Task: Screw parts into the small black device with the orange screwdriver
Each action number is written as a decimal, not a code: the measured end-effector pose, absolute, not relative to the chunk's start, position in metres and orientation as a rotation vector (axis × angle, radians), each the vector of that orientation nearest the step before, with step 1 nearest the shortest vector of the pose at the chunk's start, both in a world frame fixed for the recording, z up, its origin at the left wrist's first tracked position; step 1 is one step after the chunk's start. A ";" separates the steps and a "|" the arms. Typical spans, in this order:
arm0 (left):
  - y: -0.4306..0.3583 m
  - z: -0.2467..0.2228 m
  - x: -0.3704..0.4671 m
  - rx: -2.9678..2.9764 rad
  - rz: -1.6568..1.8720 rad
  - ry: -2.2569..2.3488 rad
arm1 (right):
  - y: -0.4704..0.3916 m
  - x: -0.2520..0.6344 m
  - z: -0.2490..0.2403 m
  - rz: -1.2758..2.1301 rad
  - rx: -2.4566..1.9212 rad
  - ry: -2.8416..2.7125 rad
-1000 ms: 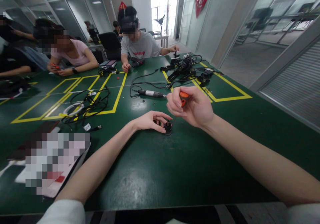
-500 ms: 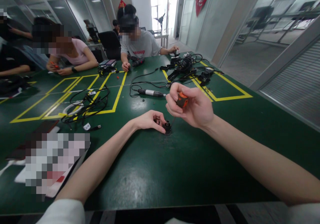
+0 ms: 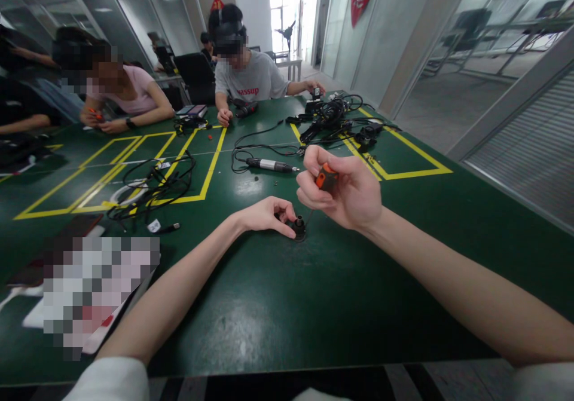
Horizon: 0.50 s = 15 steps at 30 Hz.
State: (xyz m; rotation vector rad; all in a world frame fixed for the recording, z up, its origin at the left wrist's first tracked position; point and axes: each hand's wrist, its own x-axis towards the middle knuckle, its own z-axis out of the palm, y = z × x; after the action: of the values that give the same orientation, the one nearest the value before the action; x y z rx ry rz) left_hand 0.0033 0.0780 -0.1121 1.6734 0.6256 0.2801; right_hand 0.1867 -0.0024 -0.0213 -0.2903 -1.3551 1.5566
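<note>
On the green table, my left hand (image 3: 270,216) pinches a small black round part (image 3: 299,226) between thumb and fingers. Its short tube points upward. Above and to the right of it, my right hand (image 3: 345,189) is closed around an orange and black screwdriver handle (image 3: 327,177). A thin shaft seems to run down from the handle toward the black part; whether its tip touches is too small to tell. Beyond my hands lies a black and silver pen-shaped tool (image 3: 271,165) with a cable.
Tangled black cables (image 3: 332,114) lie at the back right, and more cables (image 3: 161,180) at the left on yellow tape. A phone (image 3: 54,248) rests at the near left. Across the green table (image 3: 251,305) sit other people, one near a power drill (image 3: 246,109).
The orange and black handle has turned slightly in my right hand. My left hand stays on the black part. The whole view has shifted a little.
</note>
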 end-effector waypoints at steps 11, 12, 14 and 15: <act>0.079 -0.110 0.002 1.687 0.267 0.585 | -0.001 0.186 -0.019 1.603 -0.294 -1.347; 0.078 -0.109 0.002 1.701 0.267 0.575 | -0.001 0.186 -0.019 1.601 -0.286 -1.348; 0.078 -0.107 0.002 1.735 0.269 0.556 | -0.002 0.186 -0.020 1.583 -0.275 -1.350; 0.078 -0.107 0.002 1.746 0.275 0.545 | -0.003 0.186 -0.020 1.572 -0.274 -1.351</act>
State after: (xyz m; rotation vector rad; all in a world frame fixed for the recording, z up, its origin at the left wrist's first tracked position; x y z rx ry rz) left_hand 0.0024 0.0777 -0.1068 1.7458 0.5453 0.2747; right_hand 0.1862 -0.0027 -0.0201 -0.2743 -1.3512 1.5721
